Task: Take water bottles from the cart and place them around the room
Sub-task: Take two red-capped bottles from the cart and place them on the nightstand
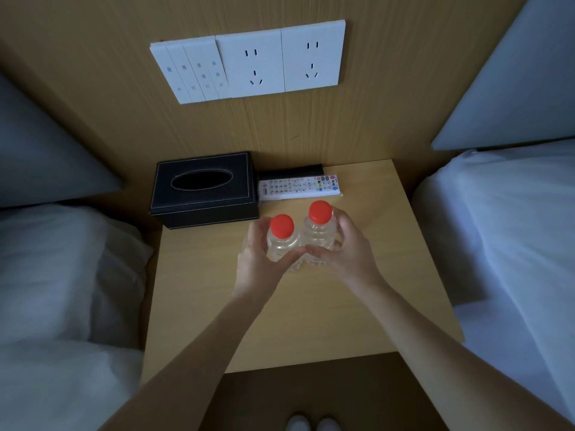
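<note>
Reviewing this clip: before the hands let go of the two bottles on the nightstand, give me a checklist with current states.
1. Left hand holds the left bottle: ok.
2. Right hand holds the right bottle: ok.
3. Both red caps on: ok.
4. Bottle bases resting flat on the nightstand: cannot tell, hidden by the hands.
5. Bottles clear of the tissue box and remote control: ok.

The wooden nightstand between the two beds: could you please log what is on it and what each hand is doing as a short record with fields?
surface: light wooden nightstand
left hand: grips left clear plastic water bottle with red cap
right hand: grips right clear plastic water bottle with red cap
bottles: upright, side by side
back left: black leather tissue box
back centre: white remote control
wall above: white switch and socket panel
</note>
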